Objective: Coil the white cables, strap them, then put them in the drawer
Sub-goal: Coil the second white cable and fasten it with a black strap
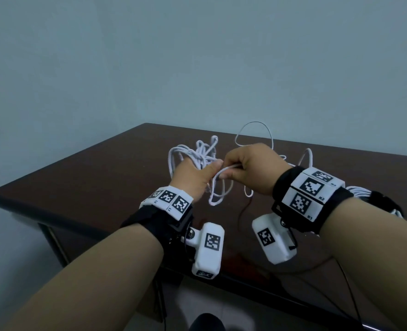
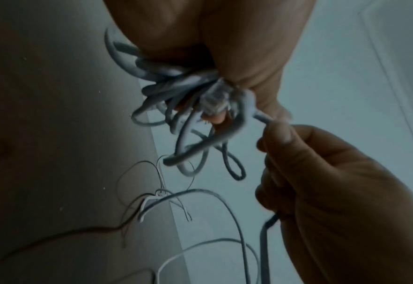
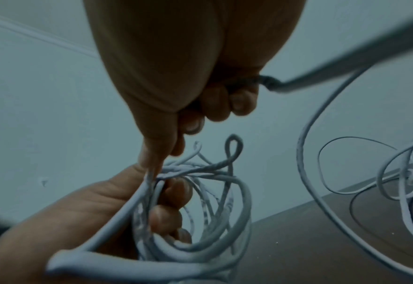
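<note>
My left hand (image 1: 193, 177) grips a bundle of white cable loops (image 1: 193, 155) above the dark table; the coil (image 3: 200, 221) hangs round its curled fingers. In the left wrist view a clear plug (image 2: 212, 101) sticks out of the bundle (image 2: 176, 86). My right hand (image 1: 248, 168) pinches a strand of the same white cable (image 1: 228, 167) right next to the left thumb, and its fist (image 2: 322, 192) closes round the cable running down. A loose thin loop (image 1: 255, 132) rises behind the right hand.
The brown table (image 1: 102, 182) stands against a pale wall, its front edge near my wrists. More loose white cable (image 3: 370, 173) lies on the table to the right. A strapped white bundle (image 1: 364, 192) sits behind my right wrist. Thin dark wire (image 1: 243, 211) trails across the top.
</note>
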Demonstrator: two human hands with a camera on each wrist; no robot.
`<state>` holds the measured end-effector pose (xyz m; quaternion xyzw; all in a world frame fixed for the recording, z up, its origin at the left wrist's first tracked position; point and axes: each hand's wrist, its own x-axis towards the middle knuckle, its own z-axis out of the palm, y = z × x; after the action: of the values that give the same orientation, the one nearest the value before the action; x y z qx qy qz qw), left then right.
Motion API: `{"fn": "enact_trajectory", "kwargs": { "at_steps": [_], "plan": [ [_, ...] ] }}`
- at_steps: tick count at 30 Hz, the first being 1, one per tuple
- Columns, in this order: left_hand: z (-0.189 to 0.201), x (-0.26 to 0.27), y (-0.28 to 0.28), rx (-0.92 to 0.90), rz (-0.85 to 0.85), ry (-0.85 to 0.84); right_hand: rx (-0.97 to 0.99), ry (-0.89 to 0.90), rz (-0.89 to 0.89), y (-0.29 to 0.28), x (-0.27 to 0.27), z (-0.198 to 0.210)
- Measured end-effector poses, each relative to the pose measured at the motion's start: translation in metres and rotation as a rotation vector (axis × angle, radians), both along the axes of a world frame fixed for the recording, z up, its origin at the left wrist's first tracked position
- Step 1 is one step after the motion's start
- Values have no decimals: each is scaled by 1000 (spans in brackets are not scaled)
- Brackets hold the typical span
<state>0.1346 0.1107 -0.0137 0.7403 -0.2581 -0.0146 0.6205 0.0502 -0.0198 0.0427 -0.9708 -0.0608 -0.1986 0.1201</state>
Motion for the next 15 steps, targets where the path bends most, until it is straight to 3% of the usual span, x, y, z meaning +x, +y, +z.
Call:
{"fn": "enact_trajectory", "kwargs": {
  "at_steps": [4,8,10,15],
  "plan": [
    [-2,-6,3,-160,-191,138,109,-94,-136,-6,3,1],
    [2,-9,6,-16,-390,159,236,-98,-158,-11,6,-2],
    [3,-10,6,5,-373,203,316,-73,-109,-13,6,-3],
    [1,-2,12,-194,-304,349,470,64,-56,-32,3,-3]
  ]
}}
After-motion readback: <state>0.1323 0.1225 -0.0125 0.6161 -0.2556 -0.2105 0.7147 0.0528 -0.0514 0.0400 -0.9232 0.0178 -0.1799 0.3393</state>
